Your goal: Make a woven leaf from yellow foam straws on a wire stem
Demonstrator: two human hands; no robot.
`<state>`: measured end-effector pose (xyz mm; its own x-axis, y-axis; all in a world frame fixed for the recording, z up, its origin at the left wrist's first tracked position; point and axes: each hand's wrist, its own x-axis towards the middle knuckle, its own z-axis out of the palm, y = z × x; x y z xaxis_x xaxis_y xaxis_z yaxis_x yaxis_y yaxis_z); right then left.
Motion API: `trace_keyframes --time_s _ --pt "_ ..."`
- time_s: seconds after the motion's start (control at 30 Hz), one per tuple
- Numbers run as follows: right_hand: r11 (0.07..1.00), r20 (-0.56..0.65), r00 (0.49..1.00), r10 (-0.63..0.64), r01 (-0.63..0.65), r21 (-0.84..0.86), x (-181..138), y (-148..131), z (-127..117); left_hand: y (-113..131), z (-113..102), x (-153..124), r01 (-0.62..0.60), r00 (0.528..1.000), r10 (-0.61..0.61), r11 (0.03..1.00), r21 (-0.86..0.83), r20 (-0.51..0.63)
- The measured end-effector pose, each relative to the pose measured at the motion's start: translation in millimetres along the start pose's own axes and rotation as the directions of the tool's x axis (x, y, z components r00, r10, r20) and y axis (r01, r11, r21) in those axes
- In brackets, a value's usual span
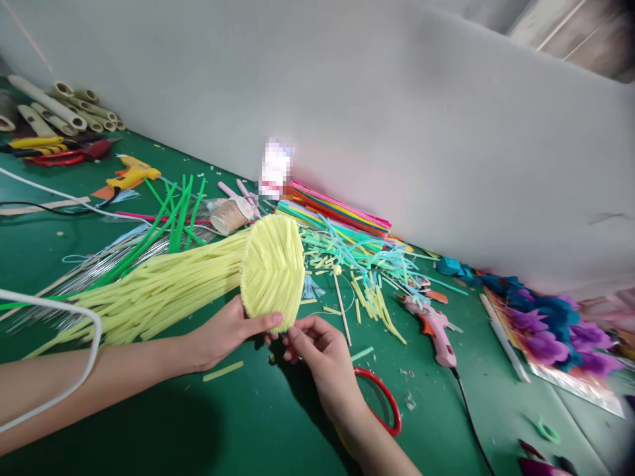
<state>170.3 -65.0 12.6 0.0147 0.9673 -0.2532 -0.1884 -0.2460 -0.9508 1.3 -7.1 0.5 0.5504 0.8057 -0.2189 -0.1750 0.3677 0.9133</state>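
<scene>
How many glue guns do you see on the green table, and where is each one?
2. The yellow glue gun lies at the left; the pink glue gun lies to the right of the right hand. Others may be hidden.

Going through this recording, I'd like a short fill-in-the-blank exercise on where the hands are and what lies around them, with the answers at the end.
1. The left hand and the right hand are both at the ____ (upper or lower) end of the leaf-shaped piece.
2. The glue gun lying to the right of the hands is coloured ____.
3. The yellow glue gun lies on the ____ side of the picture.
4. The tabletop is coloured ____.

Missing words: lower; pink; left; green.
</scene>
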Motion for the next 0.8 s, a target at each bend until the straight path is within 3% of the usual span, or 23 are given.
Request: trace_keyframes --time_s 0.8 --pt "0.994 0.026 0.998 -0.058 0.06 -0.095 -2.7 -0.5 0.8 1.4 1.4 -1.5 -0.02 0.998 0.021 1.0 -0.015 0.06"
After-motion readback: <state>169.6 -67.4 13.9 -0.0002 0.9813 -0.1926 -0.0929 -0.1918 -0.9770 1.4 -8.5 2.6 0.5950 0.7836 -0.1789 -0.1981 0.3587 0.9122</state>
